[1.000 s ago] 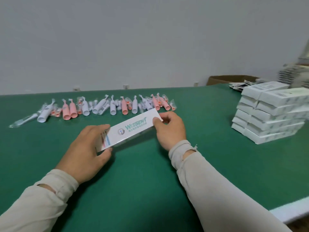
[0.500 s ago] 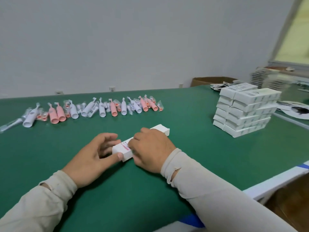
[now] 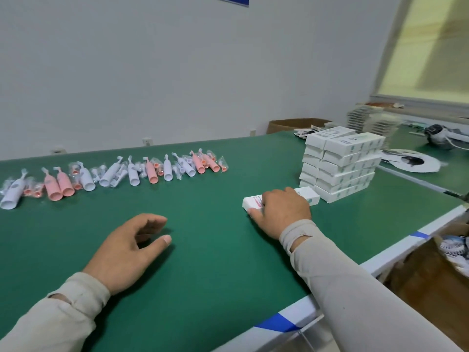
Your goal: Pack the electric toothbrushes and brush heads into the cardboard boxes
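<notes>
Under our right hand (image 3: 283, 210), fingers curled around it, lies a white toothbrush box (image 3: 308, 195), just beside the box stack (image 3: 341, 165); our left hand (image 3: 129, 250) hovers relaxed, holding nothing.

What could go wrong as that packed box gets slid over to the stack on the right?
The right hand grips the white box close beside the stack of boxes. A hard push could knock the stack, which already looks uneven. The stack stands toward the table edge, so shifted boxes might slide off. The box's end flap is not visible, so it may open.
</notes>
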A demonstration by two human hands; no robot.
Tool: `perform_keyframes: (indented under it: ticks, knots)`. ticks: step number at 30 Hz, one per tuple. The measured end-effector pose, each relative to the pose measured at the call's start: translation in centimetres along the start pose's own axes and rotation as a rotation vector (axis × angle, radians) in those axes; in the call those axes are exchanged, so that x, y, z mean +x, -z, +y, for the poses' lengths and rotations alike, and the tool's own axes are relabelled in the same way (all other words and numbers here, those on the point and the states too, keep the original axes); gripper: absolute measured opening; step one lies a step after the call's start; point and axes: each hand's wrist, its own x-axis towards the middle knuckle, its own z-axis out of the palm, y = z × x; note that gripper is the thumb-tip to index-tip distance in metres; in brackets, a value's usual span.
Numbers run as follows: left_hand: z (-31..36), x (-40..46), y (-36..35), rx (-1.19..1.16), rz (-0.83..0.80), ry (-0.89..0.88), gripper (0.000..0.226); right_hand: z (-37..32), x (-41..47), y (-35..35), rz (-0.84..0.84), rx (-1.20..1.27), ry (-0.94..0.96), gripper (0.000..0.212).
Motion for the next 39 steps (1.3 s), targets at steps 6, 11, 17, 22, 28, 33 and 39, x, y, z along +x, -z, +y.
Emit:
perform_keyframes:
  ticks: [6,11,17,22,28,33,39]
  knots:
    - [-0.2,0.0,0.1,0.003,0.005,0.019,0.026,0.4,1.1,-0.7,-0.005,0.08,-0.075,0.025]
    - [-0.2,0.0,0.1,0.001,-0.005,0.026,0.025,1.0,1.4,-1.0,-0.005,0.093,-0.102,0.027]
    - [-0.2,0.0,0.0,-0.009,-0.004,0.023,0.025,0.7,1.1,-0.7,0.004,0.038,-0.11,0.031]
    - [-0.2,0.0,0.0,-0.012,0.001,0.017,0.025,0.2,0.8,-0.9,0.02,-0.003,-0.095,0.033]
    - [-0.1,-0.2,0.1,-0.01,0.003,0.022,0.025,1.3,1.1,-0.5,-0.032,0.05,-0.179,0.035]
    - [0.2,-0.3,0.2,-0.009,0.011,0.015,0.025,1.3,1.0,0.1,-0.065,0.006,-0.183,0.04]
    - [0.6,0.0,0.3,-0.006,0.16,-0.005,0.021,-6.0,-0.9,1.8,0.137,0.091,0.131,0.047]
